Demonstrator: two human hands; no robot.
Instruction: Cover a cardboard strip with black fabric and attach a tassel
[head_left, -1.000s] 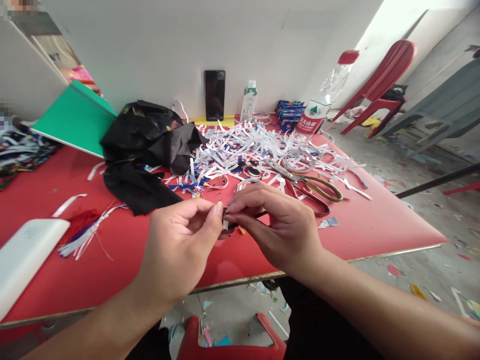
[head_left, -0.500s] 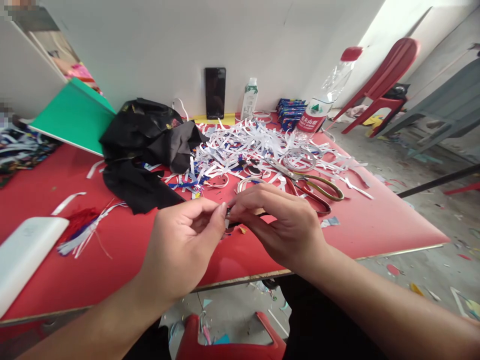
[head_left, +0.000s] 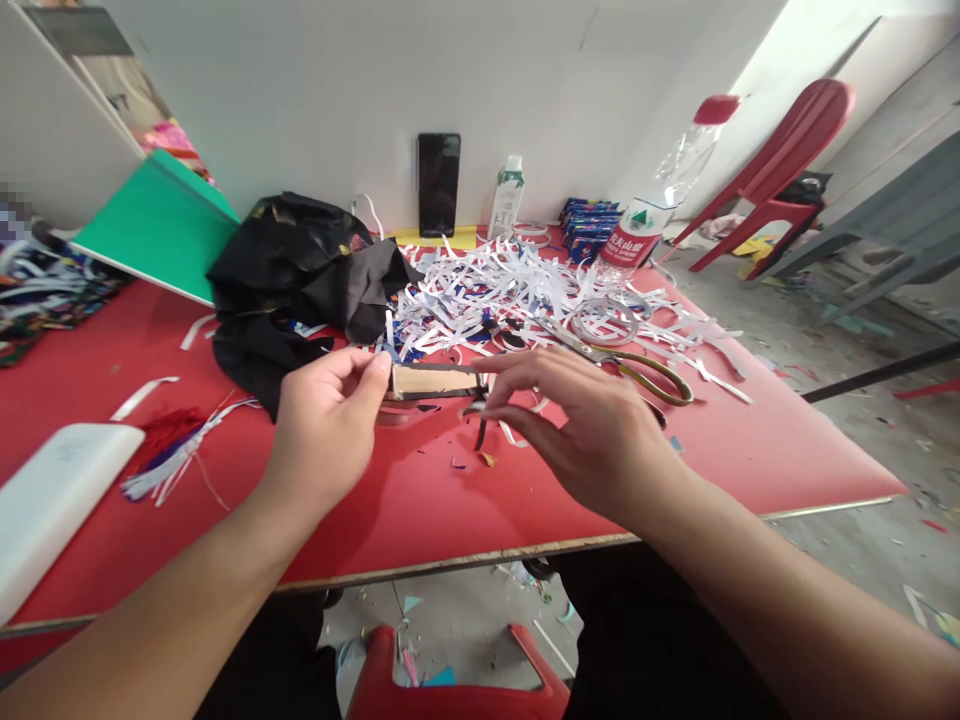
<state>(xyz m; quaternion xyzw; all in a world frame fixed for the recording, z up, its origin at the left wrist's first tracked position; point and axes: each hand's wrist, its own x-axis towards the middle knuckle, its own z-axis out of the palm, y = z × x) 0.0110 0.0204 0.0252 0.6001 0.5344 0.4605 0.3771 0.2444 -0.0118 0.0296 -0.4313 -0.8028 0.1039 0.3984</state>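
Strip (head_left: 435, 381) stretched btwn left hand (head_left: 326, 425), right hand (head_left: 592, 430).

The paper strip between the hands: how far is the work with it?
Done: a large pile of cut strips lies on the red table, beside the scissors. In hand: the left hand pinches one end of a paper strip, the right hand the other. What remains cannot be told.
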